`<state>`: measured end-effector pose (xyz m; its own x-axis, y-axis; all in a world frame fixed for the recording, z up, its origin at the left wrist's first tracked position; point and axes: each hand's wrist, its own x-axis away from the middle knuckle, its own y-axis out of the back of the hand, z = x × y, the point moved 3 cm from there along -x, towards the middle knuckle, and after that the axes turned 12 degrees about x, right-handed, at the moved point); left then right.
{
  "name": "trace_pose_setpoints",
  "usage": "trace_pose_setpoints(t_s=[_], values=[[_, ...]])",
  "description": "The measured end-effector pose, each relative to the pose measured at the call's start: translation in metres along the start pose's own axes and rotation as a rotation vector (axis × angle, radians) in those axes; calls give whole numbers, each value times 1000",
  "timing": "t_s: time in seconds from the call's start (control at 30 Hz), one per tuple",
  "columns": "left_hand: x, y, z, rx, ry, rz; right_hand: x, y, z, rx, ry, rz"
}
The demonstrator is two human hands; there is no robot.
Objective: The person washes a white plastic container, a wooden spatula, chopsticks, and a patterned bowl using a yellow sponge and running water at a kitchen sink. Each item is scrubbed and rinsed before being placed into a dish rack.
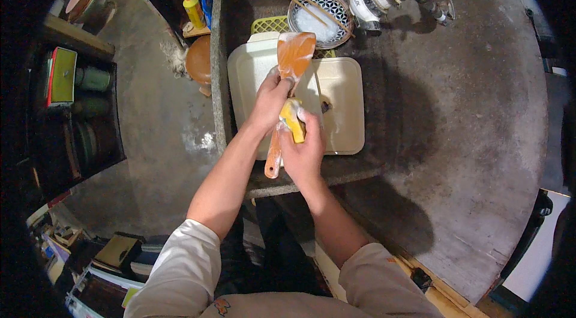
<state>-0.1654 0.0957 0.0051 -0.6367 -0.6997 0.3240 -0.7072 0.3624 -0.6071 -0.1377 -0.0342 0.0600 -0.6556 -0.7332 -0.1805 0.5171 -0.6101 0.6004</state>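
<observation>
A wooden spatula (295,53) with streaks of foam on its blade points away from me over the sink. My left hand (272,97) grips it at the neck, just below the blade. In my right hand (303,147) is a yellow sponge (293,121), foamy on top and pressed against the handle. The handle's end, with a hanging hole, sticks out below my right hand. Beneath both hands lie a cream plastic tray or lid (245,70) and a second one (344,106) beside it.
A patterned bowl (294,25) holds suds, with a pair of chopsticks (310,13) across it. Under it is a yellow-green plastic basket (268,24). A faucet with a filter (363,5) juts in at the upper right. The stone sink wall (219,70) rises at left; a yellow bottle (194,11) stands beyond.
</observation>
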Motion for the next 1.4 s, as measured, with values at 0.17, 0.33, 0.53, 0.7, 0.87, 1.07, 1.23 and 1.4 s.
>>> trace_pose_setpoints(t_s=[0.17, 0.33, 0.53, 0.7, 0.87, 1.07, 1.23, 1.4], values=[[3, -8, 6, -10, -57, -21, -10, -3, -5, -113, -208, -64], [7, -6, 4, -99, -110, 12, -36, 4, 11, 228, 91, -112], [14, -9, -5, 40, 104, -80, -44, 26, -9, 138, 47, -44], [16, -21, -11, -42, 10, 36, -133, 1, -17, 379, 400, -128], [17, -15, -9, -17, 23, 50, -122, -8, -26, 349, 688, -63], [19, -30, -8, 260, 76, 12, -146, 11, -35, 504, 607, -157], [17, -14, -2, 204, 105, 141, -121, 13, -28, 495, 708, -6], [14, -18, -11, 267, 83, 93, -141, 10, -41, 521, 668, -118]])
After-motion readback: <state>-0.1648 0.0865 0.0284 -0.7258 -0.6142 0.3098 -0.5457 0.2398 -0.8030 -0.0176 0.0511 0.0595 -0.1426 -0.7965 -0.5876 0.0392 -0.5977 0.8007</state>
